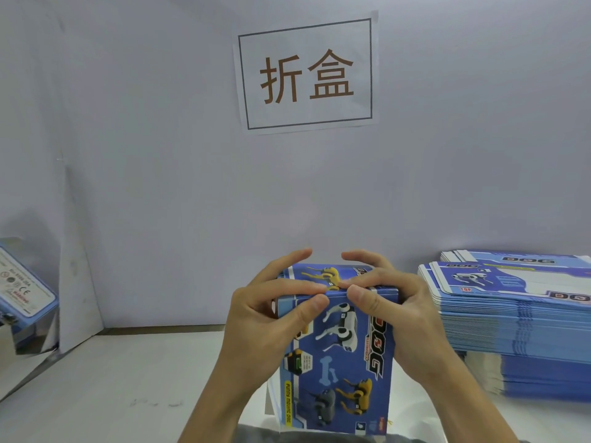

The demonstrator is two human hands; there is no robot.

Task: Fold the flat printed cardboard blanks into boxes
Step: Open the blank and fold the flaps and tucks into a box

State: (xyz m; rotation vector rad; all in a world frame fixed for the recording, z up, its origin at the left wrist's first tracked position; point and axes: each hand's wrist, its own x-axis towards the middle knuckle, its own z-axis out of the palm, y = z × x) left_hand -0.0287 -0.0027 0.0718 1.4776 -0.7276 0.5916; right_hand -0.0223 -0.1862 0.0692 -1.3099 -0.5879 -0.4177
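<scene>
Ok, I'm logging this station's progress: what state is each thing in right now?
Box: folded up into shape, held upright, top flap being pressed down.
Left hand: grips the box's left side, thumb on the top edge.
Right hand: grips the box's right side, thumb on the top edge.
Stack of blanks: flat, unfolded, piled on the table at right.
Finished box: tilted at the left edge, partly out of view.
Wall sign: stuck flat on the wall.

A blue printed box (339, 356), formed up and standing on end above the table, shows toy dogs and the word DOG on its near face, its top flap folded over. To the right lies a tall stack of flat blanks (518, 321), same blue print.
</scene>
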